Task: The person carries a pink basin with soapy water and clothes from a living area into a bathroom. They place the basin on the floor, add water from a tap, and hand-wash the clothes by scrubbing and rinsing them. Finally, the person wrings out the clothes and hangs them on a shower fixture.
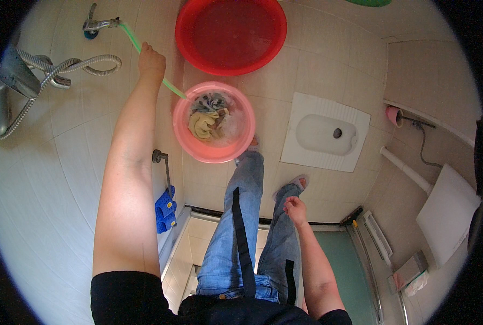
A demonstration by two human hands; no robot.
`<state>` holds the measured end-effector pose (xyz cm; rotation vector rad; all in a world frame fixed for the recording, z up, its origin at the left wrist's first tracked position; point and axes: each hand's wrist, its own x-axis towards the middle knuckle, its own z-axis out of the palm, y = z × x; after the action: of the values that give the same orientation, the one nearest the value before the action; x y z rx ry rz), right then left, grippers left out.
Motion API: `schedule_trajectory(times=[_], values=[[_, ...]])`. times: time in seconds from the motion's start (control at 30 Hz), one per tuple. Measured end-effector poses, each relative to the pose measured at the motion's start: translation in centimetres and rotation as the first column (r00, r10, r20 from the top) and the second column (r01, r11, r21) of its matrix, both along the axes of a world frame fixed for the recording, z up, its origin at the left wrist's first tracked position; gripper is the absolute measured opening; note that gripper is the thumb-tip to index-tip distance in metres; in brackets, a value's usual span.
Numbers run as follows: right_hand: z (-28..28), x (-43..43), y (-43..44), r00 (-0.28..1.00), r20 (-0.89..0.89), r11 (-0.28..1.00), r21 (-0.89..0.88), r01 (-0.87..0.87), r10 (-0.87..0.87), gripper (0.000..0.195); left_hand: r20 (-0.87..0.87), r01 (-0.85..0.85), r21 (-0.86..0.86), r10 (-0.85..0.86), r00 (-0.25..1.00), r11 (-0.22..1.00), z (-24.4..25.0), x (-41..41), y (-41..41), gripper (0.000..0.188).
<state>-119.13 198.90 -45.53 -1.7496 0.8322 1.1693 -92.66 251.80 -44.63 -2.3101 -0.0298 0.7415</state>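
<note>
Reaching far out to the left, my left hand (152, 63) is closed around a light green hose (174, 88). The hose's upper end is fitted to a chrome wall tap (103, 24), and its lower end reaches the rim of a pink plastic basin (179, 136). Inside that basin, a yellowish cloth (203, 125) and a dark patterned cloth (209, 101) lie in sudsy water. My right hand (295, 210) hangs beside my right leg, holding nothing, its fingers loosely bent and partly apart.
A larger red basin (181, 40) holding liquid stands beyond the pink one. To the right, a white squat toilet (306, 160) is set in the tiled floor. A metal shower hose (69, 65) loops at the left wall, above blue slippers (166, 205) on a rack.
</note>
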Motion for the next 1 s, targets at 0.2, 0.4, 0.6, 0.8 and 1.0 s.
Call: schedule_trajectory(times=[0.2,0.4,0.6,0.8,1.0], values=[[-0.06,0.13,0.03,1.0,0.01,1.0,0.007,0.001,-0.001,0.011,-0.065,-0.054,-0.02,0.052,0.997,0.998,0.43,0.31,-0.31,0.021],[-0.2,0.15,0.1,0.999,0.018,1.0,-0.003,-0.031,0.031,0.011,-0.012,-0.022,-0.015,0.022,1.0,1.0,-0.27,-0.05,0.27,0.021],[-0.21,0.17,0.14,0.998,0.007,0.998,-0.022,-0.058,0.058,0.011,-0.019,-0.054,-0.075,0.053,0.998,0.996,0.34,0.09,0.01,0.02],[-0.38,0.09,0.07,0.997,0.011,0.996,-0.026,-0.08,0.081,0.012,0.045,0.003,-0.077,0.001,0.999,0.997,-0.07,-0.29,0.32,0.02],[-0.57,-0.05,-0.04,0.994,0.049,0.995,-0.022,-0.102,0.103,0.012,0.05,0.016,-0.071,-0.012,0.999,0.997,-0.14,-0.35,0.51,0.02]])
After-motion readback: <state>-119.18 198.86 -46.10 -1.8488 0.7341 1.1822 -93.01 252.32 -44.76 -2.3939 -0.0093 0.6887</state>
